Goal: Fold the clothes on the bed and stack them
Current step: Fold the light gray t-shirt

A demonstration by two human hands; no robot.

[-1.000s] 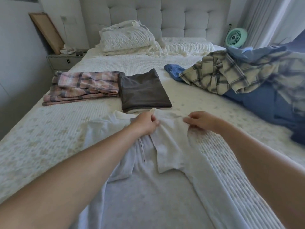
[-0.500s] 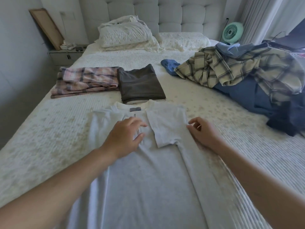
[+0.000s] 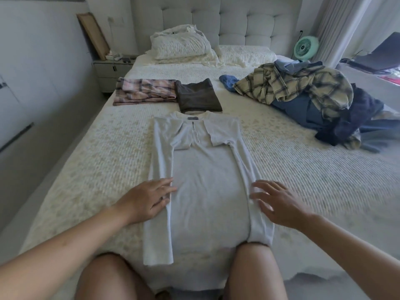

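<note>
The left hand (image 3: 149, 200) lies palm-down with straight, spread fingers on the folded-in left sleeve of the white long-sleeved shirt (image 3: 207, 191), grasping nothing, just pressing the cloth flat. The right hand (image 3: 279, 204) is likewise released, fingers splayed and straight over the shirt's right sleeve; it is motion-blurred, so whether the fingertips actually touch the fabric is hard to say.

Between the two hands the shirt's body lies flat on the bed (image 3: 86, 180), both sleeves folded inward along its sides and running down toward the person. Below the hands the hem hangs over the bed edge, where the person's knees (image 3: 253, 271) press against it. Beyond the fingers, at the far end of the shirt, the collar with its short zip lies just short of a folded dark brown garment (image 3: 199, 96). Left of that, touching it, lies a folded pink plaid garment (image 3: 145, 92).

Farther out to the right of the right hand sits an unfolded heap: a yellow plaid shirt (image 3: 303, 85) draped over dark blue clothes (image 3: 303, 109), with a small blue item (image 3: 228, 81) beside it. Pillows (image 3: 179, 44) lie against the tufted headboard (image 3: 249, 22); a green fan (image 3: 305, 47) stands at the far right corner.
</note>
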